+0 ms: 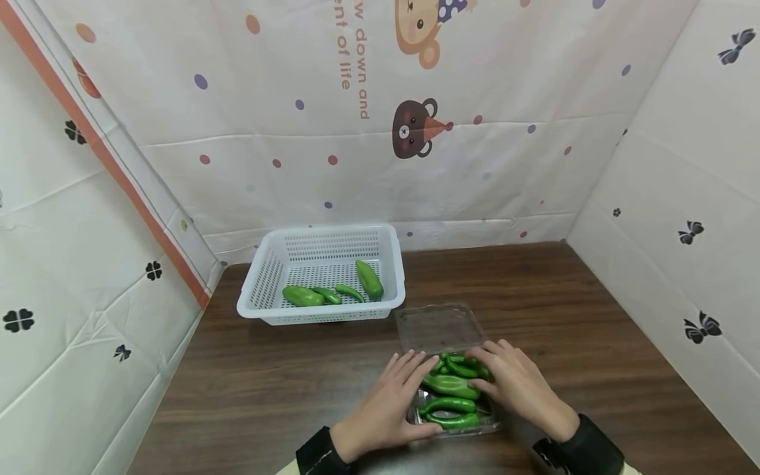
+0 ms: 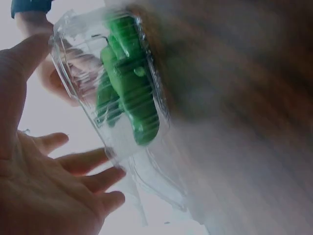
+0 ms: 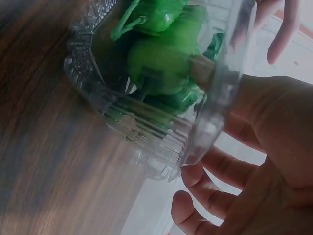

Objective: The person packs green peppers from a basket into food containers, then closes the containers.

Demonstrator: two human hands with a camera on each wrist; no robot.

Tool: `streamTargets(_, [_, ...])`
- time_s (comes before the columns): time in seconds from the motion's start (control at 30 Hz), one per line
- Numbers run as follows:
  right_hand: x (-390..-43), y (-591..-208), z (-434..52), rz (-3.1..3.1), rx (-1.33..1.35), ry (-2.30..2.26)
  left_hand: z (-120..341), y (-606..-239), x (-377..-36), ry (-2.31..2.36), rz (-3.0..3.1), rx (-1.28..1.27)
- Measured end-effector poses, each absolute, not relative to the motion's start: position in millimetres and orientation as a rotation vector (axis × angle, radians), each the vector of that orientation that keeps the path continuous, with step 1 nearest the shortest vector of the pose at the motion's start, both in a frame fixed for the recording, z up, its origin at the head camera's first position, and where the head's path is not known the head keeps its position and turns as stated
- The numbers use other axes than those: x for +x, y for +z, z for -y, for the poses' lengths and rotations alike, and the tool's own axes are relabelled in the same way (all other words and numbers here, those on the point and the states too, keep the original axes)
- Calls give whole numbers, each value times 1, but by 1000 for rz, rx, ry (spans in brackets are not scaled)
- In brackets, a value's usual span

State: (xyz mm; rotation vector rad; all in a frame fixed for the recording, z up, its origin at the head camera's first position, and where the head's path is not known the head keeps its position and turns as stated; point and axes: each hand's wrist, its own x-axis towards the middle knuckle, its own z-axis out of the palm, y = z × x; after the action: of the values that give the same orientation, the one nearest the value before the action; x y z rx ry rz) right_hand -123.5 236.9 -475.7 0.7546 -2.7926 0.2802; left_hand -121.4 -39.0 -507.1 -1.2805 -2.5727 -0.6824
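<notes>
On the brown tabletop (image 1: 249, 389), amid patterned sheets (image 1: 267, 185) — left hand (image 1: 387, 406), right hand (image 1: 518, 382) spread around peppers (image 1: 452, 387).

Clear ribbed plastic box (image 1: 488, 423), upright between my left hand (image 1: 386, 408) and right hand (image 1: 519, 384); transparent lid (image 1: 441, 327) open, laid back on the far side. Inside, glossy green peppers (image 1: 454, 385) lie crosswise: two slender ones nearest me, a thicker one beyond, others bunched at the far end.

- I could pass over the dark-brown wood-grain tabletop (image 1: 528, 290) — far right.
- White perforated plastic basket (image 1: 326, 316) blocks me far left — clear plastic lid (image 1: 439, 330) beside it.
</notes>
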Motion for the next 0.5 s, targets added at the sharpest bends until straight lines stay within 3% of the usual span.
streamTargets(0.5, [-116, -476, -230, 2818, 721, 388, 60, -505, -133, -782, 2597, -1445])
